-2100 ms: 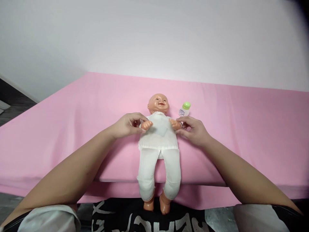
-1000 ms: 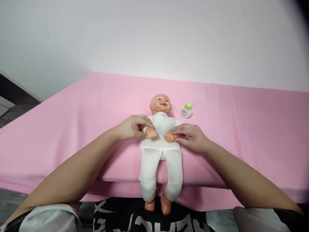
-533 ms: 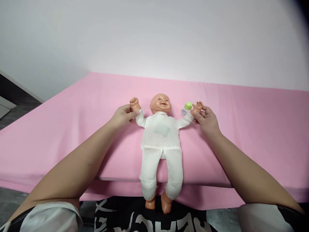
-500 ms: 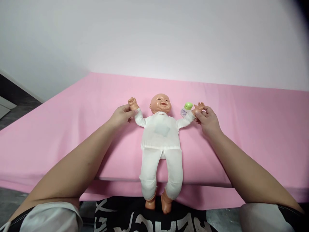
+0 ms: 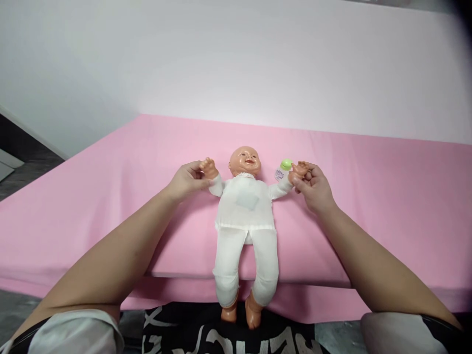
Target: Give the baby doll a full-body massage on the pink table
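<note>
Smooth pink cloth (image 5: 387, 206) spreads wide on my feed; across it I see a doll (image 5: 246, 212), glossy-headed, in thin white fabric, lying lengthwise, head away, bare feet past the near edge. The left hand (image 5: 189, 182) and right hand (image 5: 317, 191) each pinch 1 doll wrist. Beside sits a rounded, green-capped bottle (image 5: 280, 173), contents unclear.

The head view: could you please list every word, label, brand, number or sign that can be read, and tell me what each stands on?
No whole word, brand or number can be read.
Label on the green-capped bottle: dark print, too small and blurred to read.
White letters on the black cloth at the lower edge: large but cut off, not safely readable.
Doll: no lettering seen.
</note>
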`<act>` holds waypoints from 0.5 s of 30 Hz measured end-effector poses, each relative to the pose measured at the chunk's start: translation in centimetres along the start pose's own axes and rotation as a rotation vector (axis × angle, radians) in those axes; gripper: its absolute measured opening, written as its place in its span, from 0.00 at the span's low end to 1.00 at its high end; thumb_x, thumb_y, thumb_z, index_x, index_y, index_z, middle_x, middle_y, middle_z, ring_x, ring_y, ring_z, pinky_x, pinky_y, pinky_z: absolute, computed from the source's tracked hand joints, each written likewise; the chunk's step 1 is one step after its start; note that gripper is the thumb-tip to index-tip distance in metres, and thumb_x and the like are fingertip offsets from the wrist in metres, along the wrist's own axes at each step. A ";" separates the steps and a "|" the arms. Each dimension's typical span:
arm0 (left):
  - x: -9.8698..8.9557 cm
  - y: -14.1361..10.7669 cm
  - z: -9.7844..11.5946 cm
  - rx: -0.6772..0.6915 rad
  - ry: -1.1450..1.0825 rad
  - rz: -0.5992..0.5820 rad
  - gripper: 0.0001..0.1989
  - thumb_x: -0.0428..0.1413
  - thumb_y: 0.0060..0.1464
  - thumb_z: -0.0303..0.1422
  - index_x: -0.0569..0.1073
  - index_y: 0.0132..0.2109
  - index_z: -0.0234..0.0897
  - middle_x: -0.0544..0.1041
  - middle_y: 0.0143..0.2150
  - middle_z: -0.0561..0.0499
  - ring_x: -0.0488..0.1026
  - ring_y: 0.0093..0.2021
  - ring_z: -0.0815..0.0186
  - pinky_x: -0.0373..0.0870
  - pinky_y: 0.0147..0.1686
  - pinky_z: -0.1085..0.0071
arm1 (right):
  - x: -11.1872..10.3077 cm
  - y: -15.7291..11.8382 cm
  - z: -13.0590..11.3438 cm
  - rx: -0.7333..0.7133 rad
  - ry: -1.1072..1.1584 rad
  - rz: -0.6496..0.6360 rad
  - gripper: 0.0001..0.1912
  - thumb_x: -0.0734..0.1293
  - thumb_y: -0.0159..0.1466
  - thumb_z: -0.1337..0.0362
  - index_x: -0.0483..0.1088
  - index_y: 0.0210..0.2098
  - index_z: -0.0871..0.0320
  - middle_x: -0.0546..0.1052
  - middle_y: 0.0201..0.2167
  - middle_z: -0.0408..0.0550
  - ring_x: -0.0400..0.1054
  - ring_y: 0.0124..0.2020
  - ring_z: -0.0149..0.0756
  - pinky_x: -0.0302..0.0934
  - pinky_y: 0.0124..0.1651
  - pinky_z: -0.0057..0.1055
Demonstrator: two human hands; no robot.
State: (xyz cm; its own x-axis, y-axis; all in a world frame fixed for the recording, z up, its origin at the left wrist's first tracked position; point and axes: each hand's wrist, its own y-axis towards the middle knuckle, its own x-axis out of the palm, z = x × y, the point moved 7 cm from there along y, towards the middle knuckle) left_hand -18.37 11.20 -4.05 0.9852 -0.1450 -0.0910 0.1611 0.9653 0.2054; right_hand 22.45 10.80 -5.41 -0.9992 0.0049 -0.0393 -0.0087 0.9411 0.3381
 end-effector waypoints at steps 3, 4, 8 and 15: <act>3.1 -1.4 1.6 0.079 0.115 -0.164 0.20 0.78 0.40 0.35 0.83 0.41 0.36 0.81 0.40 0.46 0.77 0.38 0.61 0.75 0.37 0.65 | 3.2 -2.3 -2.6 -0.161 -0.130 -0.178 0.25 0.82 0.64 0.57 0.77 0.58 0.45 0.83 0.54 0.47 0.79 0.47 0.40 0.76 0.47 0.38; 4.1 -1.9 1.9 0.101 0.188 -0.222 0.20 0.77 0.42 0.35 0.85 0.43 0.37 0.82 0.41 0.45 0.77 0.37 0.61 0.74 0.36 0.66 | 4.3 -3.1 -3.2 -0.209 -0.191 -0.261 0.22 0.80 0.65 0.59 0.78 0.58 0.46 0.83 0.52 0.47 0.79 0.46 0.41 0.76 0.47 0.39; 6.7 -3.2 2.8 0.213 0.395 -0.394 0.15 0.74 0.49 0.36 0.88 0.46 0.43 0.82 0.44 0.45 0.76 0.38 0.62 0.71 0.34 0.69 | 8.2 -5.7 -4.7 -0.422 -0.398 -0.544 0.20 0.74 0.69 0.65 0.80 0.59 0.44 0.86 0.52 0.48 0.81 0.51 0.46 0.77 0.54 0.47; 6.0 -2.7 1.7 0.172 0.376 -0.332 0.18 0.75 0.48 0.38 0.86 0.46 0.41 0.82 0.43 0.46 0.74 0.35 0.64 0.69 0.33 0.68 | 7.1 -4.3 -3.3 -0.327 -0.463 -0.423 0.20 0.76 0.70 0.59 0.81 0.61 0.42 0.86 0.55 0.47 0.81 0.49 0.47 0.77 0.55 0.48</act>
State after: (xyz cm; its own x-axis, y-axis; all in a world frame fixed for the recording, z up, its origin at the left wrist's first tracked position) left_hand -12.75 7.39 -3.48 0.7956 -0.3187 -0.5152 0.4996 0.8262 0.2603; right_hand 15.29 5.72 -4.07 -0.7892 -0.1268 -0.6009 -0.4759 0.7447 0.4679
